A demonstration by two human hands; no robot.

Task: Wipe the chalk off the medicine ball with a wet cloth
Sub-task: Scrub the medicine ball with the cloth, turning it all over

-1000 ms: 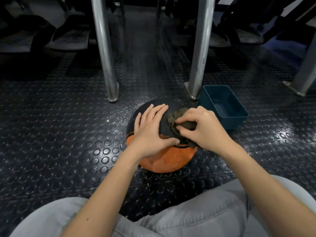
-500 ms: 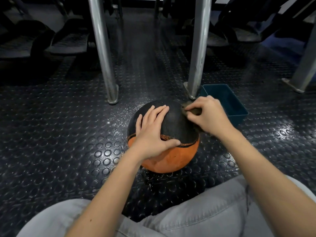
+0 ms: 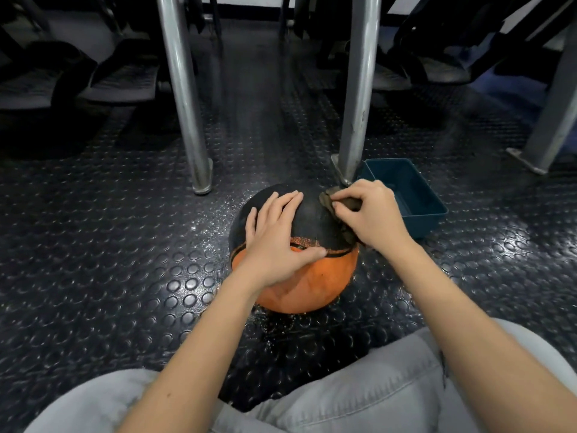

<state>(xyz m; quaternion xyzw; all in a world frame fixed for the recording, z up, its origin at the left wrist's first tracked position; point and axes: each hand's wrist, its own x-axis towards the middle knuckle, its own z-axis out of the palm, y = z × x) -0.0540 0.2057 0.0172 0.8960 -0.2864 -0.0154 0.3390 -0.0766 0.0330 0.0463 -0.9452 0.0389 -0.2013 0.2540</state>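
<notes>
Compared with a second ago, the cloth (image 3: 327, 197) is now found at the far right shoulder of the medicine ball (image 3: 312, 220), off its crown. The ball is set on the studded floor (image 3: 125, 245) before the knees, black half uppermost. The cloth is pinched by the right hand (image 3: 371, 215) and pressed to the black surface. The ball is steadied by the left hand (image 3: 274, 242), laid flat with fingers spread. A blue tub (image 3: 416, 195) is seen just beyond. Firm pressure is best kept on each stroke, and the ball should probably be turned so unwiped patches are reached.
</notes>
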